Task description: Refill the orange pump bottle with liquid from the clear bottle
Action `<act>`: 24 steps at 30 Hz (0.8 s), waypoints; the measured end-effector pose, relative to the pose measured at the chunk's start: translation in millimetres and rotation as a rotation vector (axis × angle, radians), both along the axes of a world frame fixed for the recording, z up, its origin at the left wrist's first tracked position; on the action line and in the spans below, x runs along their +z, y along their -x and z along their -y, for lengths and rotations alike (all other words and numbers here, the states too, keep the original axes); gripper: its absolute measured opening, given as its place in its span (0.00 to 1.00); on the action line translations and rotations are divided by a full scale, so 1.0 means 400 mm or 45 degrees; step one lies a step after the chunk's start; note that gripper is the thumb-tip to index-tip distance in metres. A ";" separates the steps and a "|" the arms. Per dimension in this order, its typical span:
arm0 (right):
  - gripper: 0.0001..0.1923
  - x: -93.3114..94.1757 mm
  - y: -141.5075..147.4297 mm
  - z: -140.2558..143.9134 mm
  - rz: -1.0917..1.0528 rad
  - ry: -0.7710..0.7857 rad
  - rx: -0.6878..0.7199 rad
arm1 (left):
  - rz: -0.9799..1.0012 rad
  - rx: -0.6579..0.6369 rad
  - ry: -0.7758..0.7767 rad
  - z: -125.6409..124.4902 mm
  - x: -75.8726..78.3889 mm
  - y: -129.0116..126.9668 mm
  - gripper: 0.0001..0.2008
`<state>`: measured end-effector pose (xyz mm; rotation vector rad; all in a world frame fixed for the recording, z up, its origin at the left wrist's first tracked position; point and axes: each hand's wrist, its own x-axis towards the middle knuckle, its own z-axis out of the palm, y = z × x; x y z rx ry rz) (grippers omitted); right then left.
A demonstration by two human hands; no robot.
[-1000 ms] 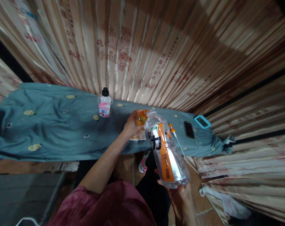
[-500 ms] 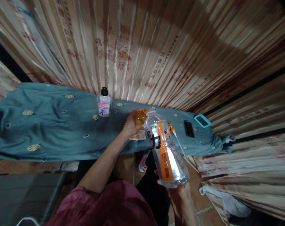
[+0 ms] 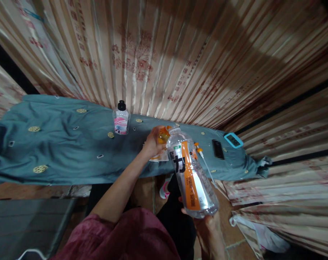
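Observation:
My left hand (image 3: 153, 141) is closed around a small see-through amber bottle (image 3: 164, 135). Its opening meets or lies right beside the mouth of a large clear plastic drink bottle (image 3: 192, 177) with an orange and silver label. The drink bottle tilts, neck away from me, and my right hand (image 3: 207, 225) grips its base from below. Partly under my left hand lies a white and orange packet (image 3: 161, 156). Just right of the drink bottle, an orange pump head with a white tube (image 3: 203, 159) rests on the cloth.
A teal patterned cloth (image 3: 72, 144) covers the narrow table. On it stand a clear bottle with a black cap (image 3: 121, 121), a blurred dark object (image 3: 218, 149) and a blue-framed digital timer (image 3: 233, 140). Pleated curtains (image 3: 158, 65) hang behind and to the right.
Both hands and bottles stay almost where they were, with the amber bottle still at the drink bottle's neck. The whole view has shifted slightly.

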<state>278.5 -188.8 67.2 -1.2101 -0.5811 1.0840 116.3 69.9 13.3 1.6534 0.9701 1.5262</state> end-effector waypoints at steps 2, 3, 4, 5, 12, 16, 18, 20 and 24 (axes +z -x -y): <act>0.42 0.002 0.002 0.001 -0.007 -0.014 0.001 | -0.014 0.010 -0.004 0.000 0.001 -0.001 0.28; 0.41 0.003 0.002 0.002 -0.008 -0.022 0.005 | -0.022 0.016 -0.009 0.000 0.001 -0.001 0.28; 0.41 0.003 0.002 0.002 -0.009 -0.027 0.009 | -0.029 0.019 -0.013 0.000 0.001 -0.002 0.28; 0.41 0.003 0.002 0.002 -0.009 -0.028 0.011 | -0.031 0.023 -0.018 0.000 0.000 -0.002 0.28; 0.41 -0.006 -0.005 0.007 0.006 0.000 0.030 | -0.041 0.015 -0.012 0.002 0.003 0.001 0.29; 0.42 -0.005 -0.005 0.008 0.017 -0.007 0.038 | -0.063 0.023 0.000 0.002 0.005 0.001 0.29; 0.41 -0.004 -0.005 0.008 0.017 -0.016 0.043 | -0.058 0.020 -0.010 0.002 0.006 0.000 0.29; 0.41 -0.003 -0.004 0.008 0.020 -0.019 0.049 | -0.050 0.014 -0.016 0.003 0.006 -0.001 0.29; 0.43 -0.001 -0.003 0.007 0.035 -0.004 0.036 | -0.051 0.026 -0.022 0.003 0.005 -0.001 0.29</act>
